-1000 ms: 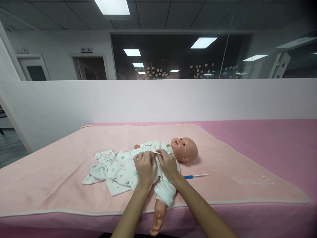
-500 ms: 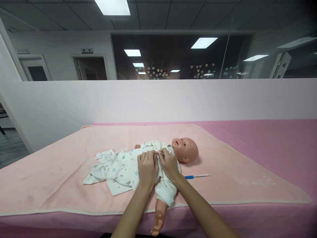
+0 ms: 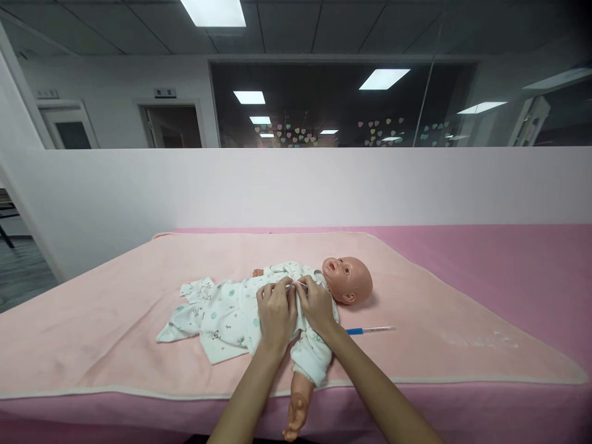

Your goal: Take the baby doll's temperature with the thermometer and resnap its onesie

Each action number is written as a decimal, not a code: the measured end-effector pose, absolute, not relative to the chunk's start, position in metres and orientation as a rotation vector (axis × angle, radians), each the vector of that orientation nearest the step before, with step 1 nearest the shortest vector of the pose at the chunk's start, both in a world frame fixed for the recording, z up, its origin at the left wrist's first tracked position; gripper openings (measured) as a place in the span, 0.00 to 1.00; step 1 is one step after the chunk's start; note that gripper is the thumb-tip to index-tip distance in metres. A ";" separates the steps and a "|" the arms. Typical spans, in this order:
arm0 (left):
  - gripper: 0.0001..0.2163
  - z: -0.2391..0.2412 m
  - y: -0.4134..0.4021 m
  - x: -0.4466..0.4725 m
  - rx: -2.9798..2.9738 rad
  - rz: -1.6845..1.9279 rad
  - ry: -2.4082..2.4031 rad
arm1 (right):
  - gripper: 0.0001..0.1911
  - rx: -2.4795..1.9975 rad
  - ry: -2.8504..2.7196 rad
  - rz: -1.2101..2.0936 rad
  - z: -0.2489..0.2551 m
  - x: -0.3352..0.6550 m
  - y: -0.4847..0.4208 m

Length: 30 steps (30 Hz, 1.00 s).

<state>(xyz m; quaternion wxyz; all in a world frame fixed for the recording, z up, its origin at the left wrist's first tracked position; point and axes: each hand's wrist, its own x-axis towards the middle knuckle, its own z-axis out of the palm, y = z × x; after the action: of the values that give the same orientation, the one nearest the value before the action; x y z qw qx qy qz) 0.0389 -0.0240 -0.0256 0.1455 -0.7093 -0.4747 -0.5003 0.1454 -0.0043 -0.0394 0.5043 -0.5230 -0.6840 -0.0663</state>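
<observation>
A baby doll (image 3: 349, 280) lies on its back, head to the right, dressed in a white printed baby gown (image 3: 226, 311). Over its chest, my left hand (image 3: 276, 311) is closed, with the fingertips pinched together at the front of the gown. Close beside it, my right hand (image 3: 317, 303) pinches a thin white tie string (image 3: 303, 284) of the gown between thumb and forefinger. The fingertips of both hands almost meet at this string, and part of it is hidden by them. One doll arm (image 3: 298, 404) sticks out towards me between my forearms.
A blue-handled stick with a clear shaft (image 3: 370, 330) lies right of my right wrist. Under the doll spreads a peach blanket (image 3: 115, 296) on a pink-covered table (image 3: 522, 277). Behind stands a low white wall (image 3: 296, 188) with glass above it.
My fingertips have shifted slightly at the string, the left forefinger lifting a little. The whole view has moved marginally; doll and stick lie as before.
</observation>
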 end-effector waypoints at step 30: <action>0.07 -0.027 -0.034 0.009 -1.966 -1.418 -1.506 | 0.14 -1.144 -1.590 -0.245 -0.038 0.145 -0.009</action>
<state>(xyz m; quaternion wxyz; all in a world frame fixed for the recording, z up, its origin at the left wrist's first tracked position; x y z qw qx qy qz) 0.0086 -0.0338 -0.0265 0.1434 -0.6820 -0.5221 -0.4917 0.1449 -0.0089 -0.0383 0.5512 -0.4834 -0.6722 -0.1034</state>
